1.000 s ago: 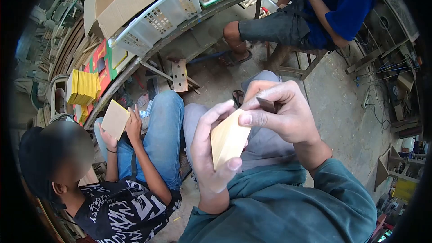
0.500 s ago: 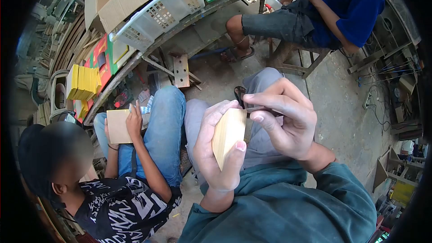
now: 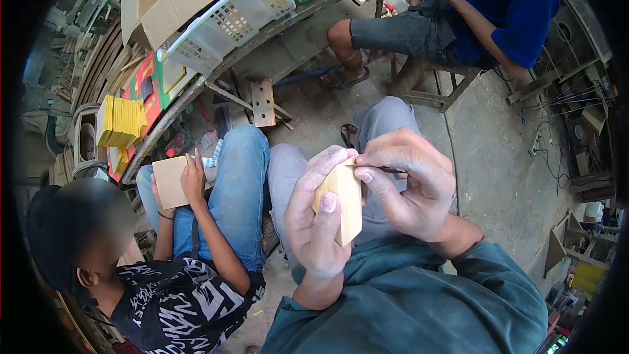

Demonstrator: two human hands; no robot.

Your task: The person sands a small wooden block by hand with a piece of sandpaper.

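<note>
A pale wooden block (image 3: 348, 213) with slanted ends is held upright above my lap. My left hand (image 3: 318, 213) wraps round it, thumb across its front face and fingers behind its left side. At the block's top right edge, my right hand (image 3: 413, 183) pinches a thin dark piece (image 3: 392, 170) between thumb and forefinger; its tip touches or nearly touches the wood. Most of that thin piece is hidden by the fingers. Both hands look dusty.
On the left a person in a black patterned shirt (image 3: 187, 305) holds a flat brown board (image 3: 171, 182). A person in blue (image 3: 501, 13) sits at the top right. A bench holds a white crate (image 3: 229, 26), a cardboard box (image 3: 173, 3) and stacked yellow pieces (image 3: 123, 120).
The wooden block has turned in my left hand, and the left thumb has shifted up and left over it. My right hand has moved slightly left, its fingers now closer to the block's top.
</note>
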